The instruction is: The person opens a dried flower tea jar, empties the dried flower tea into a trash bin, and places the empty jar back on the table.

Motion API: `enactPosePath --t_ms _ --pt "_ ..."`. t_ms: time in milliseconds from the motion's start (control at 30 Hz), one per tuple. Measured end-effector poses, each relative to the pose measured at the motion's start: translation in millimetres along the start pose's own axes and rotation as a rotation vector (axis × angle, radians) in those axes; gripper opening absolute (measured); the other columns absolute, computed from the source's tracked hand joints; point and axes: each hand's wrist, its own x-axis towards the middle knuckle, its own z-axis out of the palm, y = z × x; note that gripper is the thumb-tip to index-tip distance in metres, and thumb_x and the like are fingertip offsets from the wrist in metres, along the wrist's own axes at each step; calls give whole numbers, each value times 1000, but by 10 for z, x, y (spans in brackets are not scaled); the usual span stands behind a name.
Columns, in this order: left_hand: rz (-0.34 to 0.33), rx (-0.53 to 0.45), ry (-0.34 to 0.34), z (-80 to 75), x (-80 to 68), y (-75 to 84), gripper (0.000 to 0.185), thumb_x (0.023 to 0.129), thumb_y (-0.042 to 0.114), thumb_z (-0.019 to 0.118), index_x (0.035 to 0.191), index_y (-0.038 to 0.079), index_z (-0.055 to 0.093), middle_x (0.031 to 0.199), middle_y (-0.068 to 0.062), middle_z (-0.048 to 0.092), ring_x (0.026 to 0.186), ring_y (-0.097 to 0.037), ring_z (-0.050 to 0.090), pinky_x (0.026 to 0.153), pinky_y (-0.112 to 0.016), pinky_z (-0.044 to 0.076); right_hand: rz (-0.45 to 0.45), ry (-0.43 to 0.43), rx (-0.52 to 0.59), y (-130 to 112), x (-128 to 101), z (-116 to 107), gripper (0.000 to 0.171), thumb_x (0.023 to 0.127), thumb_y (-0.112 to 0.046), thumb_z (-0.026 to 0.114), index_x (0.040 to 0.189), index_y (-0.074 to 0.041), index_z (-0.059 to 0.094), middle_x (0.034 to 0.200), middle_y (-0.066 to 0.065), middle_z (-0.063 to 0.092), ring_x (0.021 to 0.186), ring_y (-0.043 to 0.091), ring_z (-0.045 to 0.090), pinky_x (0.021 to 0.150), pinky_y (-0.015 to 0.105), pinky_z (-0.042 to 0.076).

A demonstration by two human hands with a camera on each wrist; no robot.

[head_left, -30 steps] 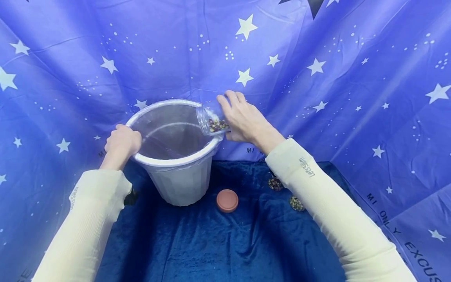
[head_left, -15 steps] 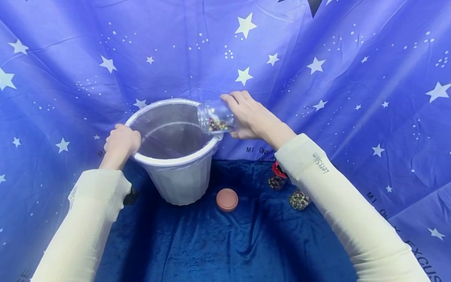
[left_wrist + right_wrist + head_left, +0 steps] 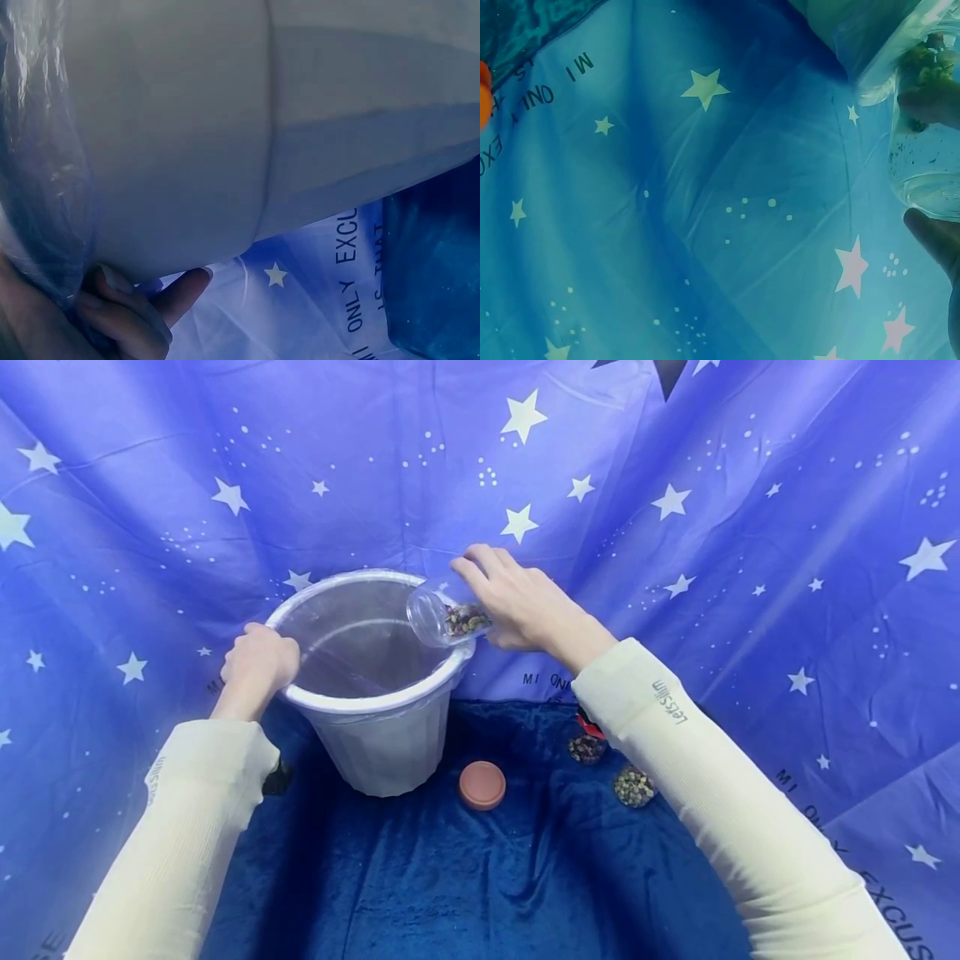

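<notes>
A white bucket (image 3: 382, 739) lined with a clear plastic bag stands on the dark blue cloth. My left hand (image 3: 258, 664) grips its left rim; in the left wrist view the fingers (image 3: 135, 315) curl under the rim (image 3: 187, 247) and the bag film. My right hand (image 3: 517, 602) holds a clear jar (image 3: 444, 614) tipped over the bucket's right rim, mouth toward the inside, with mixed dark and green beans in it. The right wrist view shows the jar (image 3: 926, 150) at the far right edge, with fingertips (image 3: 930, 232) on its glass.
A brown round lid (image 3: 482, 785) lies on the blue cloth in front of the bucket. Two small jars of beans (image 3: 633, 787) (image 3: 586, 748) stand by my right forearm. A starry blue sheet (image 3: 750, 527) walls in the back and both sides.
My right hand has tilted the jar further, so its mouth now dips lower and further left over the bucket. The left hand and the bucket have not moved.
</notes>
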Motion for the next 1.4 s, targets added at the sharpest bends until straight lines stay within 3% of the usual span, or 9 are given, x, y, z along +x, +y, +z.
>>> enactPosePath --t_ms 233,400,633,933,1133,1400 --pt "-6 -1 4 10 3 6 71 94 26 26 146 -20 12 142 -43 35 129 -59 39 105 -62 39 -76 -12 -71 -90 103 21 78 72 14 55 146 -3 36 150 21 35 143 38 34 88 49 57" --pt "-7 -5 14 17 0 8 70 94 26 27 145 -19 15 141 -42 37 128 -58 41 104 -61 40 -147 -9 -133 -149 169 37 79 73 15 61 146 -2 37 152 22 36 145 40 33 104 49 49" --pt "-10 -4 14 16 -3 14 69 94 26 27 145 -19 16 140 -41 39 129 -57 41 104 -60 41 -214 -39 -219 -211 220 83 80 80 16 62 150 -9 35 156 16 35 149 35 29 110 47 44" --pt "-9 1 13 14 -13 7 68 94 27 27 144 -19 17 139 -41 40 127 -57 42 102 -60 41 -322 -79 -407 -284 262 153 76 86 12 59 152 -14 34 159 10 34 151 31 27 114 46 39" --pt "-10 3 15 16 -7 14 69 94 26 27 145 -19 17 139 -41 40 128 -56 42 103 -60 41 -296 -92 -393 -294 258 163 78 85 13 59 153 -13 32 160 11 32 151 31 26 115 46 38" --pt "-18 -8 9 10 -12 9 69 93 26 27 145 -19 16 141 -41 38 129 -56 41 105 -60 40 -259 -20 -311 -285 235 205 74 84 15 58 150 -11 37 155 14 37 148 34 32 111 44 43"
